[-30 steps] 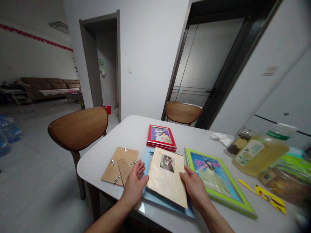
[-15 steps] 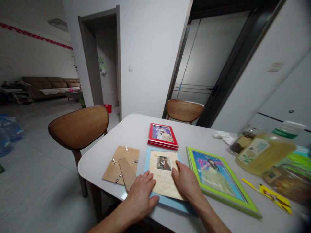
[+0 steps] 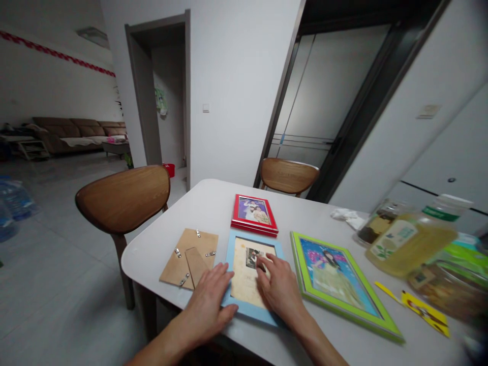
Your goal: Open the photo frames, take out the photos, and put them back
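Note:
A light-blue photo frame (image 3: 230, 252) lies flat in front of me. A cream paper sheet (image 3: 244, 284) with a small picture sits within its opening. My left hand (image 3: 211, 302) is open, its fingers resting along the frame's left side and the thumb at the lower left corner. My right hand (image 3: 281, 287), fingers apart and bent, touches the paper near the small picture and hides its right part and the frame's right side. Left of the frame lies a brown backing board (image 3: 177, 272) with metal clips and a stand leg; my left hand overlaps its lower corner.
Two stacked red photo frames (image 3: 273, 227) lie beyond the blue one. A green photo frame (image 3: 371, 317) lies at right. Farther right are an oil-like yellow jug (image 3: 404, 244), a jar (image 3: 381, 221), a crumpled tissue (image 3: 348, 217) and a yellow packet (image 3: 425, 312). Wooden chairs (image 3: 125, 198) surround the table (image 3: 152, 249).
The paper sheet, which overlapped the frame's right side, now lies inside the frame's opening. My right hand has moved left onto the paper; my left hand has shifted left to the frame's side.

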The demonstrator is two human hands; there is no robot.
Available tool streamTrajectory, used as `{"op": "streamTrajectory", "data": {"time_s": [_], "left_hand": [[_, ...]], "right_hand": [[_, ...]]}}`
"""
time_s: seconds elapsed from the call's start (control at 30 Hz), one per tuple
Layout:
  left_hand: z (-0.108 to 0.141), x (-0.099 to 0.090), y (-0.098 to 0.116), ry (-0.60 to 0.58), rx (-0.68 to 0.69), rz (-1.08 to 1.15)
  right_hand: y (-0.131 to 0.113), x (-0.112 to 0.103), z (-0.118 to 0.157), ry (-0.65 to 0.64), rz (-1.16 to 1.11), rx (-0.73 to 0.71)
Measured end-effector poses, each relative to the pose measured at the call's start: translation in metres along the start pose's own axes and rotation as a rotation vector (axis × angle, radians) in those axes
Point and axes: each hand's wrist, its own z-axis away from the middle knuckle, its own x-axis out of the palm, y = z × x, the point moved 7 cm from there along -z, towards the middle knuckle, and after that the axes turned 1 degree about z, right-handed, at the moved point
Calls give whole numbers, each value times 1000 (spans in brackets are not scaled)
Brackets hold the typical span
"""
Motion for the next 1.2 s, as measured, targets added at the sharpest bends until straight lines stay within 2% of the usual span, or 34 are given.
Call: {"op": "streamTrajectory", "data": {"time_s": [0.13,0.23,0.33,0.47,0.53,0.63,0.73,0.83,0.9,1.0,1.1,1.2], "left_hand": [[19,-29,-54,57,-162,-149],[35,-39,-84,35,-252,-255],[47,-37,-94,39,-212,-298],[55,-32,-97,106,-92,-274],[56,-34,-96,154,-14,-236],[51,-42,-81,217,116,-191],[38,-50,-49,256,213,-166],[19,-50,-8,243,271,-111],[6,-43,16,192,276,-75],[-13,-18,38,87,244,-40],[-25,11,45,17,192,-34],[-30,31,44,-6,157,-75]], "right_hand": [[-62,3,9,-64,-177,-212],[-108,11,13,-131,-183,-293],[-135,26,12,-181,-144,-290],[-142,35,8,-187,-334,-236],[-137,29,9,-186,-471,-214],[-127,5,14,-166,-584,-235],[-105,-27,20,-98,-600,-248],[-70,-50,24,-44,-542,-205],[-42,-56,26,-47,-485,-151],[-3,-54,28,-91,-397,-72],[22,-45,29,-132,-331,-50],[34,-34,30,-142,-297,-65]]}}
